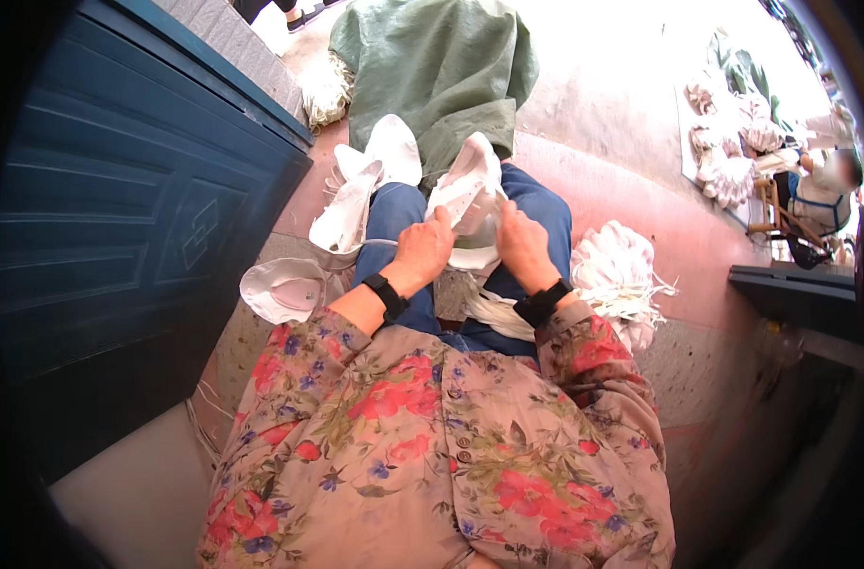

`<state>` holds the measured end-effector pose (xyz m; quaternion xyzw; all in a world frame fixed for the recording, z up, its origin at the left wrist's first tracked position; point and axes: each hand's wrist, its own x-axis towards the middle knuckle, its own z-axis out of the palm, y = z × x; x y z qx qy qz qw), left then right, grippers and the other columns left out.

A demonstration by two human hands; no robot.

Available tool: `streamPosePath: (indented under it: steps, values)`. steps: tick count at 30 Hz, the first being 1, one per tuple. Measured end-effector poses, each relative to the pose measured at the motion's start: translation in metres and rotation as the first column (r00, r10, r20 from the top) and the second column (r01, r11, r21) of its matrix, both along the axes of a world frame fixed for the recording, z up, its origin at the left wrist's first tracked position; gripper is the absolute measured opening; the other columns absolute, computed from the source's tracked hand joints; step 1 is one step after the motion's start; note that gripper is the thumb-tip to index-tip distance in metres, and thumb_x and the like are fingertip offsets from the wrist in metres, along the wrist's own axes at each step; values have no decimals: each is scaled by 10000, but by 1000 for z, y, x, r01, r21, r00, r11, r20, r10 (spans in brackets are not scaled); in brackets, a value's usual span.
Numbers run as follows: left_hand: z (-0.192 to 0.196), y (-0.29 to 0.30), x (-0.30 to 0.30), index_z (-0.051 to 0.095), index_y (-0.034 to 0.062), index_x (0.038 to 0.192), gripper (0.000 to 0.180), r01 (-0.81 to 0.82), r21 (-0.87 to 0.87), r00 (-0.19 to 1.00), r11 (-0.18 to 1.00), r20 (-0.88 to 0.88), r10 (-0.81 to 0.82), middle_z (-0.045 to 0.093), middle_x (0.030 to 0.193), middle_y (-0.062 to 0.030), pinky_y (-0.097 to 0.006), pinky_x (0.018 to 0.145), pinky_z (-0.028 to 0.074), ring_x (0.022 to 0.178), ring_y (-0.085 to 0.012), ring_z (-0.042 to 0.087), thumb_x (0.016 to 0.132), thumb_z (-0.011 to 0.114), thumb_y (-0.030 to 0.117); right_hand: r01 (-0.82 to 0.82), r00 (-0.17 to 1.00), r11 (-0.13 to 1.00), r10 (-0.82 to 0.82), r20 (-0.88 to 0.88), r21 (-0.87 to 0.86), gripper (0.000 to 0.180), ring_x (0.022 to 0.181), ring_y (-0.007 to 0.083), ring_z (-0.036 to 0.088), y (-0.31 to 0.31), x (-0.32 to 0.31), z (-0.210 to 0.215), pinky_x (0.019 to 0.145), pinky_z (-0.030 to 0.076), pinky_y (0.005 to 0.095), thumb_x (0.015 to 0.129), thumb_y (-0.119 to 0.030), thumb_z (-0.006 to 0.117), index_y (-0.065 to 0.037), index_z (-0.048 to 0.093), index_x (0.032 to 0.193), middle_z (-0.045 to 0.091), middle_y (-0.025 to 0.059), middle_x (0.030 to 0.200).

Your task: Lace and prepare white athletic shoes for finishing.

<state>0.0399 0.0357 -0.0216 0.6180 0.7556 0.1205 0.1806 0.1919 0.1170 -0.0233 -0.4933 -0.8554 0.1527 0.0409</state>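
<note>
Above my lap I hold a white shoe upper, its toe pointing away from me and its eyelet rows facing up. My left hand pinches its left edge near the eyelets. On the opposite edge, my right hand has its fingers closed; whether a lace is between them is too small to tell. More white shoe uppers lie by my left knee, one pale upper leaning on my leg and another farther out. White laces hang over my right thigh.
Another upper lies on the floor to the left, beside a dark blue panelled door. Green sacking stands before my knees. A bundle of white uppers sits at my right. Far right, a person sits near more bundles.
</note>
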Motion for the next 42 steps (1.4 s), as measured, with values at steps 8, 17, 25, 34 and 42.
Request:
streamPosePath:
  steps: [8,17,25,34,42]
  values:
    - [0,0,-6,403,-16,865,182,-80,-86,992,993,96,88,572,697,-257,-503,606,449,667,-423,567,826,392,162,47,913,999,-47,-406,-9,224,686,342,564,-12,5,-14,596,439,428,733,-77,502,-45,440,945,562,174,742]
    - [23,-11,-7,425,18,903,205,-54,-116,999,992,-5,54,579,680,-227,-476,576,456,651,-395,576,838,429,212,-32,850,961,-118,-513,-274,274,779,351,545,-10,9,9,675,436,391,723,-131,578,-24,462,948,553,189,831]
    - [37,-29,-10,557,15,802,140,77,84,965,993,245,-96,555,656,-189,-388,564,434,653,-357,556,797,521,150,-274,909,958,230,-346,-82,75,725,282,493,-30,58,29,657,412,362,705,-117,567,-70,612,742,516,83,736]
    - [3,-23,28,588,4,886,199,462,-95,764,882,548,-341,583,648,-130,-323,563,449,589,-240,577,782,524,162,-299,947,947,280,-157,-113,69,772,221,467,-74,74,26,656,359,349,715,-186,579,-130,619,708,488,27,738]
    - [5,-16,45,576,3,764,175,432,11,681,902,652,-334,552,648,-78,-295,551,414,607,-195,538,772,557,177,-135,886,936,-33,-463,-325,86,748,284,507,-65,74,28,643,389,371,773,-130,518,-47,537,775,525,103,732]
